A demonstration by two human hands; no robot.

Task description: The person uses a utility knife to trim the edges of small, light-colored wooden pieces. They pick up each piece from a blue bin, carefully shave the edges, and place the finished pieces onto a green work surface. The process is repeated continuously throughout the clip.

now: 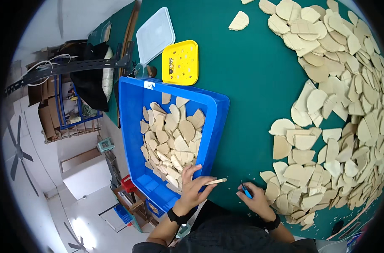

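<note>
The left hand point(192, 187) is pinching a thin wooden piece point(215, 181) in its grip over the blue bin point(215, 126) rim. The right hand point(254, 198) is gripping a blue tool point(246, 192) on the green surface point(251, 84), beside the wood pile point(335, 126).

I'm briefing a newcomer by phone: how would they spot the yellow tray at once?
Start at the big blue bin on the green table. Just beyond its far rim lies the yellow tray, beside a clear plastic lid. It is the only bright yellow, square thing there.

Blue bin point(135, 126), yellow tray point(181, 63), pale tan wooden pieces point(335, 126), green table point(251, 97).
</note>
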